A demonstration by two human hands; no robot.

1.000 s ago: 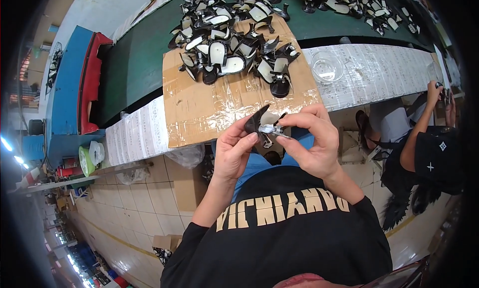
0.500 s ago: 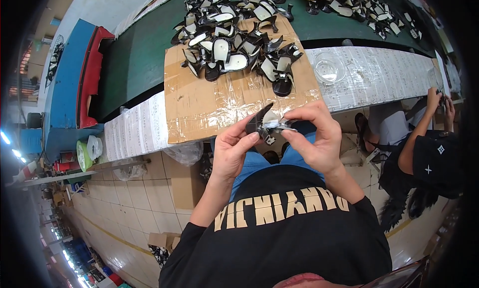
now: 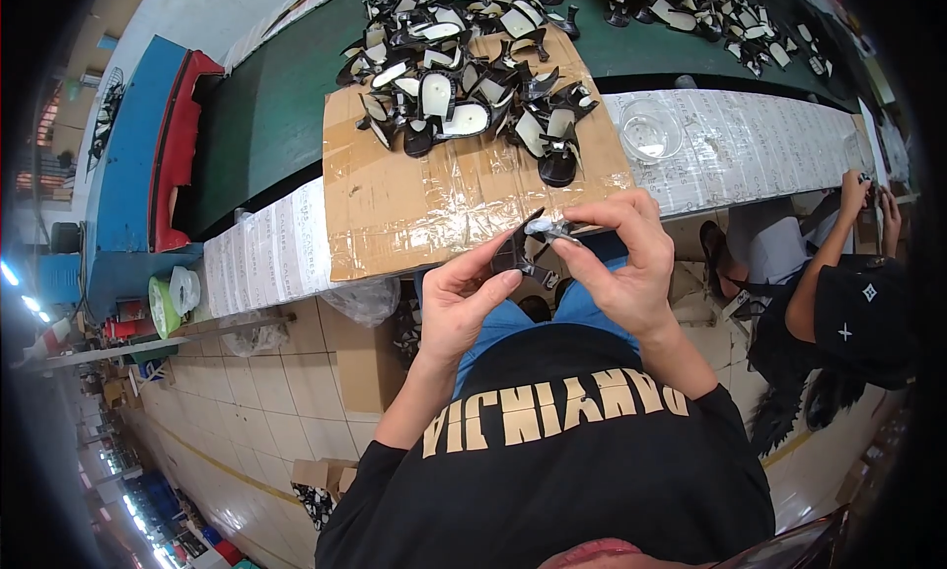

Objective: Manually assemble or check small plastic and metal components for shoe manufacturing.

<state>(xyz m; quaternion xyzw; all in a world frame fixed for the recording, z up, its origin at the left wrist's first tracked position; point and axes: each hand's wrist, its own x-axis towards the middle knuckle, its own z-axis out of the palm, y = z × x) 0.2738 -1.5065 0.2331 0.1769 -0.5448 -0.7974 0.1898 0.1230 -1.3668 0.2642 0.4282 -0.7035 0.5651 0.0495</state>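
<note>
Just beyond my lap, at the near edge of a cardboard sheet (image 3: 434, 214), both hands are raised together. My left hand (image 3: 459, 298) pinches a glossy black piece (image 3: 510, 253), curved and pointed at the top, between thumb and fingers. Thumb and forefinger of my right hand (image 3: 626, 258) close on a small, crumpled whitish wad (image 3: 545, 228), held against the upper right of that piece. What the wad is made of I cannot make out. On the cardboard lies a heap of similar black pieces (image 3: 464, 120) with white oval faces.
A clear round tub (image 3: 651, 132) stands on the paper-covered ledge (image 3: 740, 140) to the right. Behind runs a green conveyor belt (image 3: 266, 125), with more black-and-white pieces (image 3: 760, 36) at the far right. A co-worker (image 3: 838, 303) sits at the right; a blue-and-red machine housing (image 3: 163, 145) stands left.
The black piece has turned in my left hand, so its pale inner face is now mostly out of sight. The whitish wad has shifted slightly up on it.
</note>
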